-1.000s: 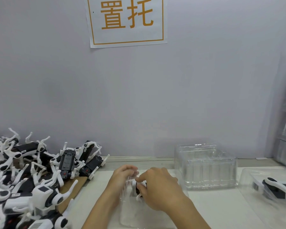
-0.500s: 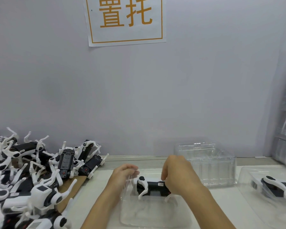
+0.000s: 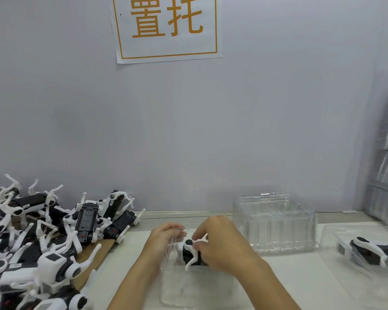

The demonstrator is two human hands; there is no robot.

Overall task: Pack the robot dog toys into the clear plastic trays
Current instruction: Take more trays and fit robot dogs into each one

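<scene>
Right hand (image 3: 220, 247) shifted left, gripping robot dog (image 3: 192, 253) in clear tray (image 3: 195, 287); left hand (image 3: 166, 237) holds tray edge.

toy pile (image 3: 43, 249) crowding left, tray stack (image 3: 274, 222) blocking right, bare table (image 3: 289, 271) between

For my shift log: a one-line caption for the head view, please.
Right hand seats a robot dog toy in a clear tray steadied by the left hand.

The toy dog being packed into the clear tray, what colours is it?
Black body with white legs, seen in the head view.
</scene>
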